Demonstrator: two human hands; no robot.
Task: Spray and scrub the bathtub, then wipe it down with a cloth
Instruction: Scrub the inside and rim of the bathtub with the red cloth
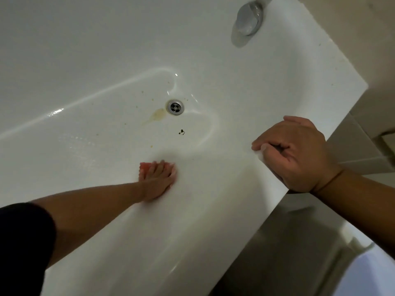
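Down in the white bathtub (106, 50) we go, and there's the orange sponge (145, 167), flat on the tub floor on the near side, just where the floor curves up into the near wall. The left hand (157, 180) is right on top of it, fingers (162, 167) stretched out straight across it and pressing it onto the enamel; only an orange corner peeks out on the left of the fingers, with a pinkish edge on the right. Where the thumb sits, I can't tell. The bare left arm reaches in from the lower left, a black sleeve (23, 242) at the upper arm.

Over to the right hand (299, 154): it's clamped on the tub's near rim, fingers curled over the edge and down onto the inner side, knuckles up. A thin band (327, 180) circles that wrist.

Beyond the sponge, well apart from it, sits the round metal drain (175, 107). A yellowish stain (157, 114) trails away just beside the drain on its left, small brownish specks are scattered round it, and a little dark fleck (181, 132) lies between drain and sponge. The floor looks wet and glossy, with bright highlights along the far curve.

Up on the end wall of the tub, the chrome overflow knob (249, 18) catches the light. Past the tub's end, beige wall tiles (363, 28); below the rim on the right, grey floor (288, 242), and a pale white-blue shape (374, 274) in the corner that I can't make out
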